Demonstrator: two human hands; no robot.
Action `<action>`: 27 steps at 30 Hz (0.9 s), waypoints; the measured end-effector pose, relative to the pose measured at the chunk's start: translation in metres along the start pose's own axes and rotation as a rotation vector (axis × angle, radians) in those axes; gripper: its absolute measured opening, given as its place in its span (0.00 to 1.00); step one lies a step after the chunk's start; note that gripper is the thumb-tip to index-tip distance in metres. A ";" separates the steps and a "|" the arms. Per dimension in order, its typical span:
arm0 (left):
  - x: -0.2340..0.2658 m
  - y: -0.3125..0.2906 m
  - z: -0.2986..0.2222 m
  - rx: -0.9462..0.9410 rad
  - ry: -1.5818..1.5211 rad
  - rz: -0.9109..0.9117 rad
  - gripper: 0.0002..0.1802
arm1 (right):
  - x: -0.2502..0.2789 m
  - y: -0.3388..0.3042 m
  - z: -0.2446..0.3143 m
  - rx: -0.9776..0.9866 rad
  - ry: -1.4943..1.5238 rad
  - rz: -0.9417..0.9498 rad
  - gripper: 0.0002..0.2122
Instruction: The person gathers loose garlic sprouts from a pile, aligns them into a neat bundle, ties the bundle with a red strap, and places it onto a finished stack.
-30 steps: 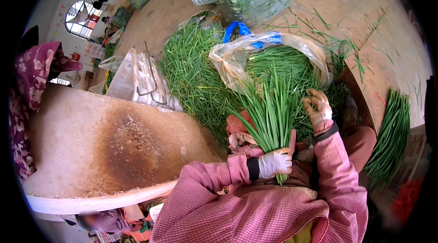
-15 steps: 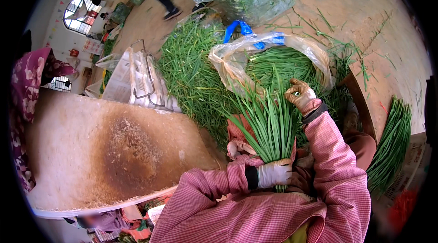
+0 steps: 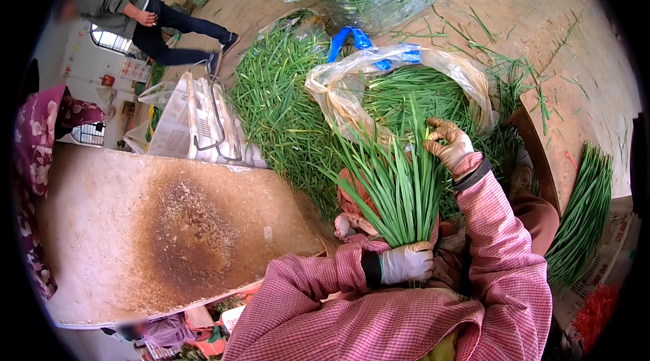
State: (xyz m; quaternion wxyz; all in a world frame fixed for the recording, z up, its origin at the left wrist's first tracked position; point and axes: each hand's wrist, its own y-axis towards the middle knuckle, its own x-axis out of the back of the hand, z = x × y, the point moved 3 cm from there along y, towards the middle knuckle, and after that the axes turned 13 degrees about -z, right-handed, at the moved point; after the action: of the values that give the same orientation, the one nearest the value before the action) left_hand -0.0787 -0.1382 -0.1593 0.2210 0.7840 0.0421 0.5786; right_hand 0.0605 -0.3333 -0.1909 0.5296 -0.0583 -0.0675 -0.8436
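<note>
My left hand, in a pale glove, is closed around the lower end of a bunch of garlic chives, held in front of my body. The long green leaves fan upward and slightly left. My right hand, in a stained glove, is at the upper right of the bunch, thumb and fingers pinched at a leaf tip. Beyond the bunch, more chives lie inside an open clear plastic bag with blue strips at its rim. Stalk bottoms below my left hand are mostly hidden.
A heap of loose chives lies left of the bag. A stained board and a white crate stand left. A tied chive bundle lies right. Another filled bag stands behind. A person walks at far left.
The walking person has moved left and now shows more fully. My right hand's fingers have closed in at the leaf tips, and the leaves lean a little more left. My left hand keeps its grip.
</note>
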 end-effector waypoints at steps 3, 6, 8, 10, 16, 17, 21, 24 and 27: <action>0.005 0.003 0.003 0.026 -0.027 0.036 0.03 | 0.001 -0.017 0.053 0.445 -0.887 -0.232 0.07; 0.006 0.009 0.001 -0.002 -0.015 0.040 0.03 | 0.037 0.004 -0.021 0.395 -0.922 -0.465 0.13; 0.001 0.006 -0.001 0.010 0.002 0.065 0.04 | 0.046 0.022 -0.021 0.345 -0.880 -0.428 0.23; -0.003 -0.004 -0.001 0.046 0.013 0.076 0.04 | 0.035 0.024 0.057 0.174 -0.613 -0.170 0.33; -0.001 0.001 -0.001 0.061 -0.011 0.085 0.05 | -0.035 0.007 0.117 0.617 -1.088 0.536 0.20; -0.001 0.001 -0.002 0.067 -0.005 0.086 0.04 | -0.051 0.011 0.104 0.469 -1.309 0.779 0.15; -0.001 0.007 -0.004 0.053 -0.024 0.052 0.05 | -0.014 0.042 -0.003 0.687 -0.324 0.167 0.10; -0.002 0.000 -0.004 0.061 -0.014 0.052 0.05 | 0.012 0.061 0.059 0.084 -0.259 -0.077 0.06; 0.002 -0.003 -0.003 0.061 -0.014 0.085 0.06 | 0.003 0.048 0.100 0.490 -0.721 0.087 0.29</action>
State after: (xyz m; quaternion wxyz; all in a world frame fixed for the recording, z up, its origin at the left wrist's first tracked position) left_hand -0.0798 -0.1338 -0.1585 0.1724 0.7955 0.0248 0.5803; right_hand 0.1053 -0.3392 -0.0895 0.5055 -0.2247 -0.4436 -0.7051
